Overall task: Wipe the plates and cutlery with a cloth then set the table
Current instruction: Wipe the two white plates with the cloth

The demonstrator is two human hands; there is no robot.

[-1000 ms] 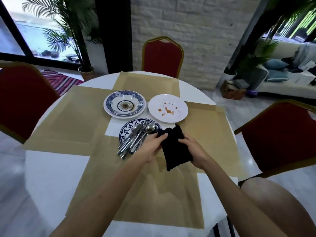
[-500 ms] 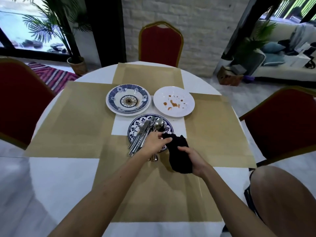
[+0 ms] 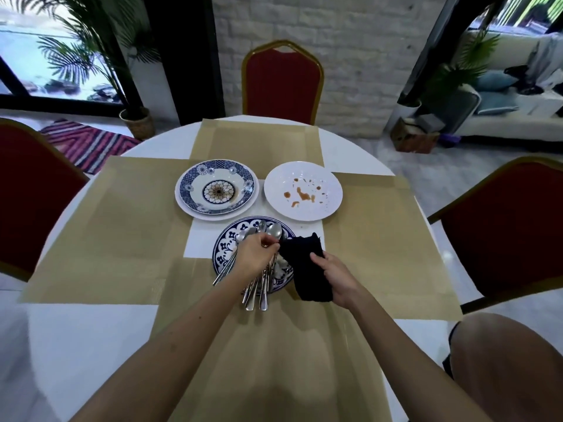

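A black cloth (image 3: 307, 269) hangs from my right hand (image 3: 336, 277), just right of a blue patterned plate (image 3: 225, 249) piled with several spoons and other cutlery (image 3: 259, 284). My left hand (image 3: 254, 254) rests over that pile with its fingertips pinched on a piece of cutlery near the spoon bowls. Beyond lie a blue-and-white bowl plate stacked on a white plate (image 3: 217, 190) and a white plate (image 3: 303, 190) smeared with brown sauce.
The round white table (image 3: 61, 330) carries tan placemats (image 3: 100, 233) on each side. Red chairs stand at the far side (image 3: 281, 80), the left (image 3: 27, 193) and the right (image 3: 511, 226). My bare knee (image 3: 505, 360) shows at the lower right.
My left hand let go of the cloth and moved onto the cutlery pile. The cloth now hangs from my right hand alone, lower and more crumpled. The camera tilted down and closer.
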